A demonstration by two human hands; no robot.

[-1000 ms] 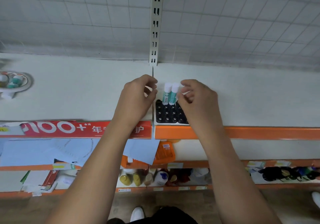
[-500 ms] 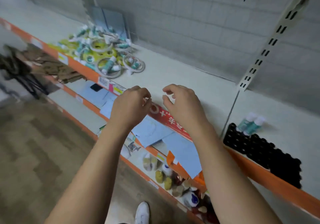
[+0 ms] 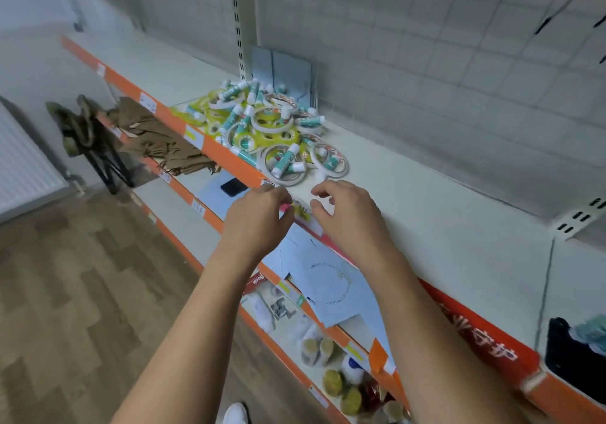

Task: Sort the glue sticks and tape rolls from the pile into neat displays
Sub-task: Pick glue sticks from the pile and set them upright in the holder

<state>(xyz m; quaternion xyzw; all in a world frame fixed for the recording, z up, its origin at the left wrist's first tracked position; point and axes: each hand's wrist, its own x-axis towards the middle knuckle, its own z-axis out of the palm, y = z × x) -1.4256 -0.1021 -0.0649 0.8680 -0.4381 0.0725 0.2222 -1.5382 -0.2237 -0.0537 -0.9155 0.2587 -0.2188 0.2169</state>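
Just short of the pile of glue sticks and tape rolls point(image 3: 262, 125), heaped far left on the white shelf point(image 3: 426, 200), the left hand point(image 3: 259, 217) and right hand point(image 3: 347, 213) are held loosely curled and empty, seemingly readied for a pick-up bound for the black tray point(image 3: 570, 348) at right.
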